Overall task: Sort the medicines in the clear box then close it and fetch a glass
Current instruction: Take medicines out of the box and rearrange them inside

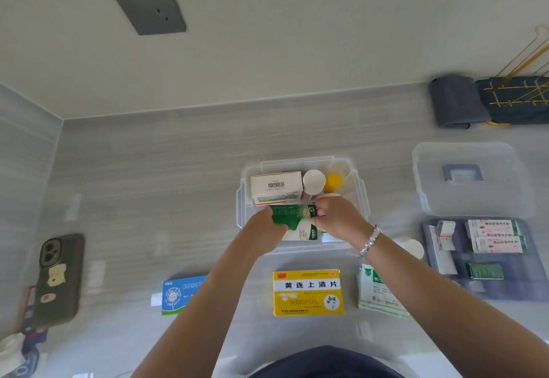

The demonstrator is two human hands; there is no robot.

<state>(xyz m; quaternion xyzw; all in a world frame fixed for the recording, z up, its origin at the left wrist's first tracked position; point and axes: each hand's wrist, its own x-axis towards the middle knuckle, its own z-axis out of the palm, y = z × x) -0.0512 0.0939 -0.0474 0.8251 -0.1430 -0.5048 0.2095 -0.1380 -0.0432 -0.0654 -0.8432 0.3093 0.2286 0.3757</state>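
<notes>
Grey counter (148,169) against a pale wall. Both hands, left hand (263,226) and right hand (338,217), grasp one green box (294,221) over the clear box (361,196). Crowding by one white carton (274,186) and two bottles (313,181) could jam it. One lid (466,178) waits aside; two boxes lie in front.

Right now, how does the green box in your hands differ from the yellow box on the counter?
The green box is held by both the left hand and right hand over the clear box; the yellow box lies flat and untouched on the counter. The yellow box's face is fully readable; the green box's is partly covered. Both are medicine cartons.
</notes>
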